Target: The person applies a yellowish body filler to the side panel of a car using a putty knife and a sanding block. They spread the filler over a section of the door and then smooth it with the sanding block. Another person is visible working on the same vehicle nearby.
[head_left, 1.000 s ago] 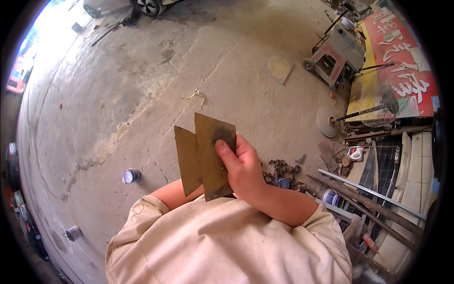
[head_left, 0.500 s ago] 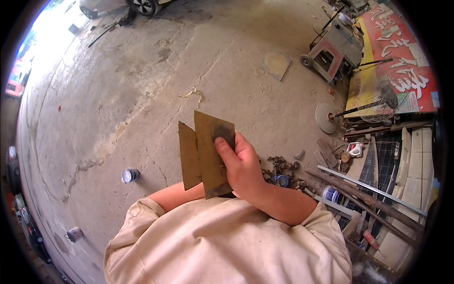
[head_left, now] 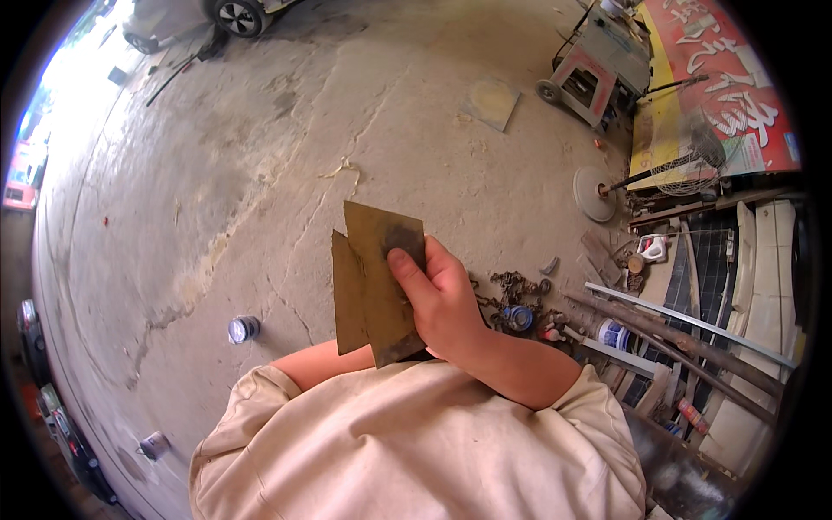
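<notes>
My right hand (head_left: 442, 299) is closed on a stiff olive-brown sheet (head_left: 381, 286) that looks like worn sandpaper, thumb pressed flat on its front near a dark smudge. Behind its left side shows a second, narrower brown sheet (head_left: 348, 299) with a jagged top corner. The two overlap and stand upright before my chest; whether they are joined cannot be made out. My left forearm (head_left: 316, 366) comes in from the left and passes behind the sheets, which hide my left hand and its fingers.
On the concrete floor stand a small can (head_left: 243, 329) at left and another can (head_left: 153, 445) farther left. To the right lie a rusty chain (head_left: 513, 286), a blue-labelled tub (head_left: 613, 334), wooden poles (head_left: 693, 381) and a fan (head_left: 594, 194). A wheeled machine (head_left: 598, 74) stands beyond; a car (head_left: 238, 16) is at the back.
The narrower sheet has slid closer behind the larger one, so less of it shows, and its top sits slightly lower. My right hand keeps its grip. The view has shifted a little.
</notes>
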{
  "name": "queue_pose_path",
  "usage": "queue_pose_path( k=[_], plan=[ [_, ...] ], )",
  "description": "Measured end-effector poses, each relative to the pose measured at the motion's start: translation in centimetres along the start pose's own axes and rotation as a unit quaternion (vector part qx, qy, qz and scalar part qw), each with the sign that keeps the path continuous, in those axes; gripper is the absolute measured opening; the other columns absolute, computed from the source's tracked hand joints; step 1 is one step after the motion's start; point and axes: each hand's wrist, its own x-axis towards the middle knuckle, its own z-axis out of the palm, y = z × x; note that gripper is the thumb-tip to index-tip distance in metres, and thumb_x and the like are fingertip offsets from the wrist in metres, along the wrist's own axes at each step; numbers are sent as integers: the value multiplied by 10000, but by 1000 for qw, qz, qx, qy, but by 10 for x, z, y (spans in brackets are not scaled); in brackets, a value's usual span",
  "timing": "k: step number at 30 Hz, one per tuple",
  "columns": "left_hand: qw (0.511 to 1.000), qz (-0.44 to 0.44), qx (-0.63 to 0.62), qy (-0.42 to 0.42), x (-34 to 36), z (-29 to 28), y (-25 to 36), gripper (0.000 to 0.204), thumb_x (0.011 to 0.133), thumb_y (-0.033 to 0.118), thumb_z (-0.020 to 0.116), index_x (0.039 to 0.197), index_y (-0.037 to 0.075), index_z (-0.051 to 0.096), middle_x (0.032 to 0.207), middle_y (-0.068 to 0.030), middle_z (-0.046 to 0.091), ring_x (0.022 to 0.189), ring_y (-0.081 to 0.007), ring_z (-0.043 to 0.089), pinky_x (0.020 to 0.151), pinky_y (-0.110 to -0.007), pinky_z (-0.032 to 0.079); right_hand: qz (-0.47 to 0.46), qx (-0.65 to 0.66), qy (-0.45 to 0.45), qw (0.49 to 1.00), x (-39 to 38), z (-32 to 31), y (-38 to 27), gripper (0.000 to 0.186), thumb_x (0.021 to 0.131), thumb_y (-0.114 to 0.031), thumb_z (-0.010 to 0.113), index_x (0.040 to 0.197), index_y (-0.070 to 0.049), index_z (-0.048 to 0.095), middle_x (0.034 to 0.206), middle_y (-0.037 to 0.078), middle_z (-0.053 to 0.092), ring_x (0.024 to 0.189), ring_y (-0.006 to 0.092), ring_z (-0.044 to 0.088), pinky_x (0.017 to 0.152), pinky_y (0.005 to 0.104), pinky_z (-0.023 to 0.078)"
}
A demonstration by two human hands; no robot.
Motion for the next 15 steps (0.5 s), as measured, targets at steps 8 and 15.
queue_pose_path(
  k=[8, 15],
  plan=[
    [997, 54, 57, 0, 1, 10, 6, 196, 938, 23, 478, 1127, 42, 529, 1004, -66, 590, 854, -140, 582, 714, -281, 487, 3, -2, -9, 1000, -1, -8, 0, 266, 992, -258, 520, 1068, -6, 562, 898, -20, 604, 800, 31, 495, 712, 214, 438],
    [992, 92, 90, 0, 8, 14, 8, 196, 939, 10, 468, 1123, 41, 527, 994, -66, 590, 836, -138, 582, 697, -274, 485, 18, 33, 7, 999, -1, -8, -9, 251, 997, -256, 510, 1042, -13, 552, 905, -21, 595, 803, 33, 502, 717, 215, 445]
  ],
)
